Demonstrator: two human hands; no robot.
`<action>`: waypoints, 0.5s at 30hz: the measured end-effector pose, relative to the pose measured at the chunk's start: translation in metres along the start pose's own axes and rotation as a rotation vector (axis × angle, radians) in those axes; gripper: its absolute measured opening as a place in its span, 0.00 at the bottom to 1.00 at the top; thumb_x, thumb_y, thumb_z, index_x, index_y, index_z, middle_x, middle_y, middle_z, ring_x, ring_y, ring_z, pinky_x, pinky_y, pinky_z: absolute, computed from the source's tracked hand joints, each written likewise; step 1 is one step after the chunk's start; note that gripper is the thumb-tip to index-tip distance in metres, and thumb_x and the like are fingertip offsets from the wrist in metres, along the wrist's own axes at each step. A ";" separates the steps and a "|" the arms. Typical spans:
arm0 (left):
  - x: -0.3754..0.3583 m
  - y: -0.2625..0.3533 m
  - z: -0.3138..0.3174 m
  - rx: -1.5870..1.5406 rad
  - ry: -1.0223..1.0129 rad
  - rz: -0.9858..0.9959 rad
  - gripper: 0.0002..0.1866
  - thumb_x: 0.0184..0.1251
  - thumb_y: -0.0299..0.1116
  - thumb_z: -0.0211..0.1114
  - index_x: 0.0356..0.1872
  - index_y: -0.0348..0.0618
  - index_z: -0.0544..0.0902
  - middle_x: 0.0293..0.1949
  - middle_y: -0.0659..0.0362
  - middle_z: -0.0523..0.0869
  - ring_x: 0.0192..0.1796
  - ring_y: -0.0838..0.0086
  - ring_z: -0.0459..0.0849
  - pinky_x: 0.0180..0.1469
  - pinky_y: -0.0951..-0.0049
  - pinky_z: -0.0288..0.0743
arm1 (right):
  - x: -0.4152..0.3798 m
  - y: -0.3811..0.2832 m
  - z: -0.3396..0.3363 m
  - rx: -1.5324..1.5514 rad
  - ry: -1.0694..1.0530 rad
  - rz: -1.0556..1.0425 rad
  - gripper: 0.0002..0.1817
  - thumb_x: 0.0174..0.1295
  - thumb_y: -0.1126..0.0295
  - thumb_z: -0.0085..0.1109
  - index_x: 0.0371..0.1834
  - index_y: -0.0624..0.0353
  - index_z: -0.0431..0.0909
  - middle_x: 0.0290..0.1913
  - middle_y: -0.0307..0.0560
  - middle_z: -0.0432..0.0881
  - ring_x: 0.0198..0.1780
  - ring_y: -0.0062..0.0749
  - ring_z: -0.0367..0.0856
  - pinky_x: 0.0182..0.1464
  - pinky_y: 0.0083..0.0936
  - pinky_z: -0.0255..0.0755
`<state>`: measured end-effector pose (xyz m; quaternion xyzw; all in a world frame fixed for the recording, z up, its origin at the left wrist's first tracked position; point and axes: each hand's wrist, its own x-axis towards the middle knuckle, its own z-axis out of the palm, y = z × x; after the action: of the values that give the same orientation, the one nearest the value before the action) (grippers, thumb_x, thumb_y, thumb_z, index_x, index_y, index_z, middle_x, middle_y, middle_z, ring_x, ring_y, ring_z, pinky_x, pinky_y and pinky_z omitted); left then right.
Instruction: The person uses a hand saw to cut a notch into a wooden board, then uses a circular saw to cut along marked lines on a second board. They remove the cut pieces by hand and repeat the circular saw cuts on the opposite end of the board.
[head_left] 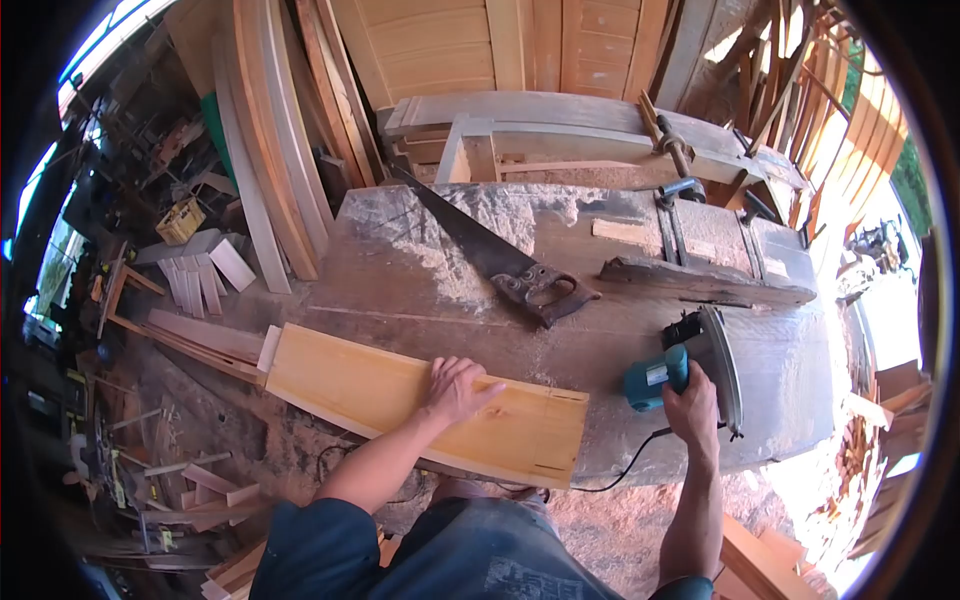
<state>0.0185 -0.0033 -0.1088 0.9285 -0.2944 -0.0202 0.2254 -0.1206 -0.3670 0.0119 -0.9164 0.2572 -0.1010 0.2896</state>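
Note:
A light yellow wooden board point(350, 385) lies along the front edge of the workbench, its left end reaching past the bench. My left hand point(460, 392) rests on the board's upper edge near the middle, fingers bent over it. To the right of the board, a teal power saw point(648, 382) with a round metal base stands on the bench. My right hand point(692, 405) is wrapped round its handle, and a black cord runs from it toward the front edge. Behind the board lies a handsaw point(480, 245) with a worn wooden handle.
The workbench point(420, 335) carries sawdust and a dark rough timber piece point(700, 283) at its back right. Clamps point(680, 190) stand behind that. Long planks point(255, 130) lean at the back left. A yellow crate point(180, 222) sits at the left. Wood scraps lie around the floor.

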 end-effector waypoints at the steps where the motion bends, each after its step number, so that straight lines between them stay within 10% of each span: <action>1: 0.002 -0.007 -0.006 0.011 0.000 0.007 0.26 0.64 0.60 0.66 0.39 0.44 0.88 0.43 0.55 0.87 0.51 0.61 0.81 0.58 0.59 0.63 | -0.003 -0.002 -0.003 -0.007 0.011 0.000 0.17 0.56 0.70 0.63 0.48 0.65 0.80 0.39 0.67 0.85 0.47 0.66 0.83 0.48 0.49 0.77; 3: 0.001 -0.008 0.001 -0.007 -0.033 0.020 0.26 0.64 0.60 0.66 0.39 0.44 0.87 0.43 0.54 0.87 0.50 0.60 0.81 0.57 0.58 0.63 | -0.020 -0.014 -0.024 0.015 0.005 0.091 0.13 0.58 0.70 0.64 0.44 0.64 0.82 0.36 0.64 0.85 0.43 0.63 0.85 0.45 0.41 0.78; 7: 0.003 -0.010 0.001 -0.024 -0.071 0.029 0.25 0.66 0.59 0.65 0.41 0.45 0.87 0.43 0.55 0.87 0.49 0.60 0.80 0.56 0.57 0.63 | -0.103 -0.039 -0.042 0.256 0.038 0.458 0.13 0.60 0.73 0.63 0.47 0.65 0.83 0.26 0.38 0.81 0.25 0.19 0.75 0.28 0.23 0.70; 12: 0.005 -0.015 0.004 -0.090 -0.076 0.079 0.27 0.66 0.59 0.65 0.49 0.44 0.85 0.46 0.56 0.87 0.51 0.60 0.80 0.57 0.55 0.62 | -0.226 -0.117 -0.019 0.345 0.230 0.643 0.09 0.60 0.74 0.62 0.43 0.63 0.81 0.24 0.34 0.76 0.21 0.16 0.72 0.24 0.17 0.63; 15: 0.003 -0.016 0.003 -0.112 -0.031 0.172 0.30 0.64 0.59 0.67 0.56 0.44 0.82 0.51 0.56 0.86 0.55 0.60 0.80 0.61 0.55 0.61 | -0.271 -0.154 -0.001 0.440 0.151 0.734 0.14 0.61 0.76 0.63 0.51 0.63 0.81 0.37 0.36 0.83 0.38 0.18 0.79 0.43 0.19 0.73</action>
<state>0.0285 0.0054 -0.1180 0.8853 -0.3749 -0.0314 0.2734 -0.2871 -0.1166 0.0928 -0.6709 0.5587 -0.1105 0.4749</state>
